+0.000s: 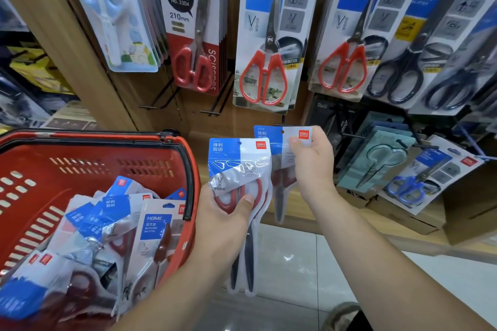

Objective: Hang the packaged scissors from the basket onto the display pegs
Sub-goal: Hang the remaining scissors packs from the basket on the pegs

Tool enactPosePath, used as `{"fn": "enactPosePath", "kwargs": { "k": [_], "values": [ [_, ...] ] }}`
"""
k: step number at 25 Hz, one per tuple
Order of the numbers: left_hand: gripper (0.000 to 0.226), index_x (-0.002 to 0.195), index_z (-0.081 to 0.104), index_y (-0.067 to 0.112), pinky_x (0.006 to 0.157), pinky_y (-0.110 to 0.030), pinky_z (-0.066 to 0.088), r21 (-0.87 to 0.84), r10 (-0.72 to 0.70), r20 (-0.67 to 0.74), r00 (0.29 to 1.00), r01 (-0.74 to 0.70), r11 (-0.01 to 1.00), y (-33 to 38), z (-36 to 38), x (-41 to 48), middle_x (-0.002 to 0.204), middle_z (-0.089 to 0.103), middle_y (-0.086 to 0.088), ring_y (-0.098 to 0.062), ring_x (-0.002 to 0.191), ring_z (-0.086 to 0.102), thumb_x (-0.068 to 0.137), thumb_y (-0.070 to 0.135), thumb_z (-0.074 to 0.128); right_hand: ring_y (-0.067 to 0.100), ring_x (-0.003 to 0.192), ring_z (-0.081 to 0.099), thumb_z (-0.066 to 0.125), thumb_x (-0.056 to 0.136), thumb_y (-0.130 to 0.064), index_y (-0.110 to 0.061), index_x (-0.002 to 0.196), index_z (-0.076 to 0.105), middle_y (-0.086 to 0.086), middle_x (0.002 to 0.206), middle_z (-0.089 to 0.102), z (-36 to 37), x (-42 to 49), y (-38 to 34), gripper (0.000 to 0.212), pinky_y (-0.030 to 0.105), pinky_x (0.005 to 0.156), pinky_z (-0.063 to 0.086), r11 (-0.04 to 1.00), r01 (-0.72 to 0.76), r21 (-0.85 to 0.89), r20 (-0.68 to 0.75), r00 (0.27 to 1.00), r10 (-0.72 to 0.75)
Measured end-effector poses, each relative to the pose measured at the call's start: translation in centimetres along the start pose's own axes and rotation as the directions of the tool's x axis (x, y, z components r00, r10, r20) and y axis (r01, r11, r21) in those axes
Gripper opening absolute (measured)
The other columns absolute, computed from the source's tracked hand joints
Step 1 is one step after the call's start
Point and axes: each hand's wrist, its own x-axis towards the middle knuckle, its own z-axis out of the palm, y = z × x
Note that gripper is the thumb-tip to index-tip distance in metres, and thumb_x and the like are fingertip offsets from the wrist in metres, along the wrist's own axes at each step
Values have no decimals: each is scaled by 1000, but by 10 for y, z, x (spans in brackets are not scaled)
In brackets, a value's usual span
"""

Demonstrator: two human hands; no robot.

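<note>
My left hand [228, 212] grips a packaged pair of red-handled scissors [239, 166] by its middle, blades pointing down. My right hand [312, 158] pinches a second, similar scissors pack [271, 137] near its top, with the hang hole uppermost, just below the hanging rows. The red basket [172, 153] sits at the lower left and holds several more scissors packs [107, 226]. Bare black display pegs [212, 113] stick out of the wooden board between the hanging packs.
Hanging packs fill the board above: red-handled scissors [263, 35], black-handled scissors [411, 43], and a child's blue-and-white pair [107, 8]. Lower right rows hold teal and blue scissors packs [390, 164]. A cardboard box [468, 212] stands at the right on the pale tiled floor [295, 263].
</note>
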Motion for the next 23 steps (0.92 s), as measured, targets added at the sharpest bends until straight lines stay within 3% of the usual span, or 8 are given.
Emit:
{"fn": "enactPosePath", "kwargs": {
  "k": [4,8,10,13,19,23],
  "values": [
    [41,124,63,36,87,-25,57,2,-4,10,1000,4,1000,1,-1,2,109,76,18,2,100,73,91,21,82,13,80,64,57,103,-11,-16,95,60,0,90,69,5,1,7,10,27,69,49,999,-38,31,-16,999,39],
    [41,123,63,34,85,-23,58,-3,-11,7,1000,11,1000,3,-1,6,105,76,19,5,96,73,91,17,82,13,80,63,57,101,-10,-11,95,61,-1,88,68,6,12,5,7,33,74,51,997,-44,67,-66,997,48],
    [42,124,63,35,82,-19,56,-5,-17,21,1000,17,1000,5,0,6,106,75,20,6,95,72,91,18,82,4,69,60,56,101,-6,-4,96,59,-1,82,63,7,10,4,7,29,68,49,998,-38,56,-43,998,40],
    [42,120,60,38,75,-12,53,0,-32,25,999,32,999,6,0,6,105,74,22,11,95,70,90,20,83,-6,51,54,50,102,4,7,99,53,5,78,54,4,-1,6,5,12,47,43,997,-38,69,-22,999,39],
    [42,120,56,43,76,-13,52,-3,-44,33,998,45,999,11,-3,3,109,71,22,12,96,69,91,27,82,-7,61,56,53,105,-4,5,101,51,4,82,58,-3,-12,7,10,9,53,44,999,47,-3,-1,999,-47],
    [45,126,56,42,74,-12,53,6,-36,39,999,36,999,17,-5,0,112,71,22,10,97,69,92,27,81,11,73,58,55,104,-10,-1,98,52,2,83,61,2,-8,1,11,21,61,47,998,60,-17,-5,998,-60]
  ]
}}
